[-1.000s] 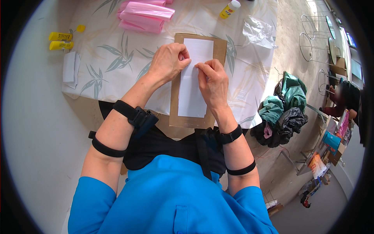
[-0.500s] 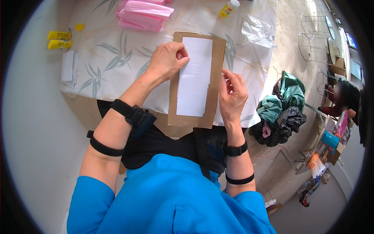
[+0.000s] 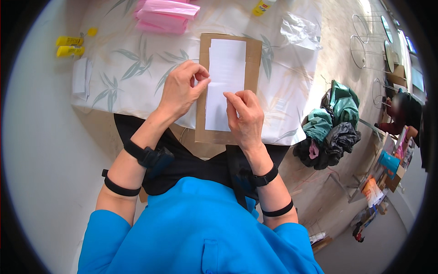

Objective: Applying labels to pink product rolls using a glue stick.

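Yellow glue tubes [image 3: 68, 45] lie at the far left corner of the table [image 3: 123, 86], which wears a white cloth printed with grey-green leaves. Just below them a folded white sheet [image 3: 82, 77] rests near the cloth's left edge. Further right, at the top, a stack of pink paper packs [image 3: 166, 14] lies on the cloth.

Next comes the left hand [image 3: 182, 86]. Its thumb and forefinger are pinched together on the left edge of the white paper [image 3: 224, 82], so this hand is grasping the paper at its side. The white paper lies lengthwise on a brown cardboard sheet [image 3: 228, 89], and the cardboard shows as a border all around it. The cardboard sits in the middle of the table, and its near end hangs a little over the table edge toward the person.

The right hand [image 3: 246, 116] rests on the lower part of the white paper with the fingers curled; the fingertips press on the paper surface, and I cannot tell if they pinch anything.

To the right of the cardboard a crumpled clear plastic bag [image 3: 299, 29] lies on the cloth. Beyond the table, on the floor, is a heap of green and black cloth [image 3: 333, 123].
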A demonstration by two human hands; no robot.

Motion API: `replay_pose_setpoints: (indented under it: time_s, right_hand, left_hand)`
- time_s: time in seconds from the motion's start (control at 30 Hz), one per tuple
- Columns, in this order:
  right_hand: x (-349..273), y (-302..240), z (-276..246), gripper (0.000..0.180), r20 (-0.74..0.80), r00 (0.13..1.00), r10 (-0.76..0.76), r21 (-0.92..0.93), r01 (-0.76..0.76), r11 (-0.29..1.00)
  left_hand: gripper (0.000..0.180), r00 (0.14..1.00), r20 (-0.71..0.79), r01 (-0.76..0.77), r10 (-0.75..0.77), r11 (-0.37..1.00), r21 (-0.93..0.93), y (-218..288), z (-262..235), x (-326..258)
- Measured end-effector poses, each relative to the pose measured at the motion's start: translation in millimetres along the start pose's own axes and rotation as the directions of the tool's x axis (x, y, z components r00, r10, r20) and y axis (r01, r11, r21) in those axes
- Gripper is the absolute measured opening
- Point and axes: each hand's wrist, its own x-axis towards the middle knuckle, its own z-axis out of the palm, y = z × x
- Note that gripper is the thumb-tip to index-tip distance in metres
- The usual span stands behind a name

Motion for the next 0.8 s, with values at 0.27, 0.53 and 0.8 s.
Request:
replay_pose_setpoints:
  time_s: [0.27,0.53,0.8]
  right_hand:
    - [11,4,-19,0.025,-0.108,0.978,0.180,0.066,-0.174,0.983]
    - [138,63,-32,0.061,-0.216,0.935,0.280,0.109,-0.262,0.959]
    - [197,76,13,0.070,-0.185,0.942,0.281,0.032,-0.280,0.960]
  left_hand:
    - [0.011,0.993,0.027,-0.119,0.117,0.987,0.106,26,5,-14]
    - [0.015,0.999,0.028,-0.031,0.032,0.999,-0.043,15,16,-64]
    - [0.018,0.980,-0.036,0.185,-0.196,0.960,-0.210,13,-2,-54]
